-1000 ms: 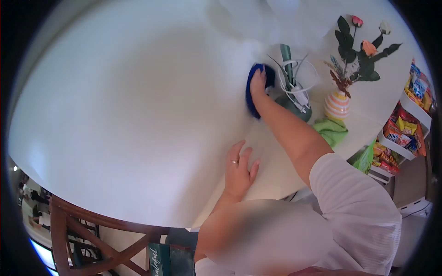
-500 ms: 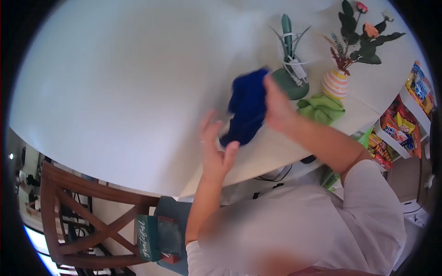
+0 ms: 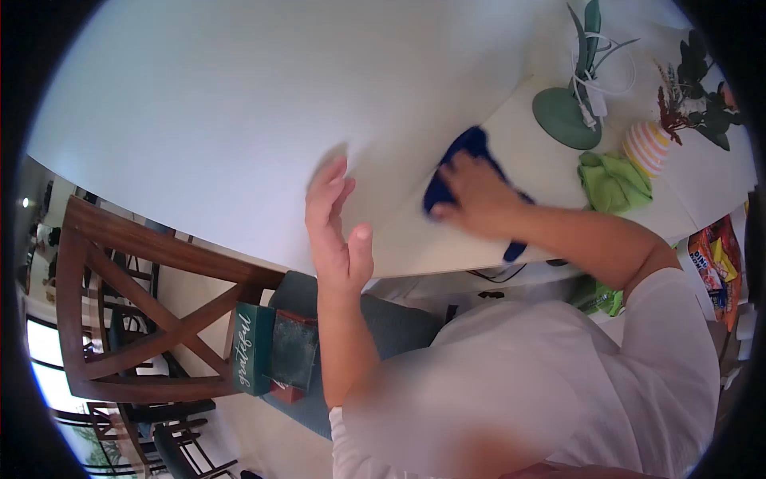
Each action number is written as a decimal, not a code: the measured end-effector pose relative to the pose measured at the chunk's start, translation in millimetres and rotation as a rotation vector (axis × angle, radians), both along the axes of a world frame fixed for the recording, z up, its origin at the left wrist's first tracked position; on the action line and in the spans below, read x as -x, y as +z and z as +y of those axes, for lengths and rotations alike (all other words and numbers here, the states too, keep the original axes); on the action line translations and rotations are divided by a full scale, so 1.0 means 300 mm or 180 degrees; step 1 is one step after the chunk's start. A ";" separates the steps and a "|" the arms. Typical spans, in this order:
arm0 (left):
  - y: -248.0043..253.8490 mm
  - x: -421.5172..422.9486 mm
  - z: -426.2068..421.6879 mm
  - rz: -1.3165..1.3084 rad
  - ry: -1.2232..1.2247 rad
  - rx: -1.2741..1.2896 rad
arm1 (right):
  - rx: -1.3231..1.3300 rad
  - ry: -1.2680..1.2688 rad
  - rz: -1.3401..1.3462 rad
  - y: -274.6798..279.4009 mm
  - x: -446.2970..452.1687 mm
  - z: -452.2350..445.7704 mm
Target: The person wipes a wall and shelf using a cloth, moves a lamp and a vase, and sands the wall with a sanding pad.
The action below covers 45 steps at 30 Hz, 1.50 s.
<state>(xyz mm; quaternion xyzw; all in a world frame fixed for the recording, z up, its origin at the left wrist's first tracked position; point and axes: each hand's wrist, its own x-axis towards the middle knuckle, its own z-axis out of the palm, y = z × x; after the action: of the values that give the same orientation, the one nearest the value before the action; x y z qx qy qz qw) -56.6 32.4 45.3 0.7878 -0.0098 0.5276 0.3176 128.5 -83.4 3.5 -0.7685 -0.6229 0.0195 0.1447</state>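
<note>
A dark blue cloth lies spread on the white table near its front edge, with one end trailing toward that edge. On top of it rests my right hand, fingers spread and lying flat, thumb pointing left. The palm covers the cloth's middle. My left hand is raised over the table edge to the left, holding nothing, its fingers slightly curved and the thumb apart. A folded green cloth sits to the right of my right hand.
Behind the cloths stand a green lamp-like object with a coiled white cord and a striped vase of flowers. A wooden chair with books on its seat is at the left. Snack packets are at the right.
The blue cloth went from being held up between my hands to lying on the table under my right hand. My left hand moved left, away from it. The view shifted.
</note>
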 end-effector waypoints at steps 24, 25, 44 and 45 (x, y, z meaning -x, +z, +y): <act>0.105 -0.434 -0.188 0.1006 -0.0249 -0.0761 | -0.0989 -0.0335 0.0833 -0.028 -0.164 -0.675; 0.090 -0.523 -0.199 0.1090 -0.0463 -0.0625 | -0.1060 -0.0462 0.1188 -0.020 -0.169 -0.677; 0.084 -1.248 -0.408 0.1034 -0.1002 0.1866 | -0.2342 -0.0983 0.3545 -0.102 -0.327 -0.748; 0.089 -1.246 -0.408 0.1096 -0.0908 0.1851 | -0.2339 -0.1013 0.3604 -0.097 -0.326 -0.749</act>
<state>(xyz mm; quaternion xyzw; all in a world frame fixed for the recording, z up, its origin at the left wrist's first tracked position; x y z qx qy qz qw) 317.1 -90.0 71.9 0.7326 0.0844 0.3185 0.5956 226.2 -308.2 -25.7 -0.6232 -0.2974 0.1838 0.6995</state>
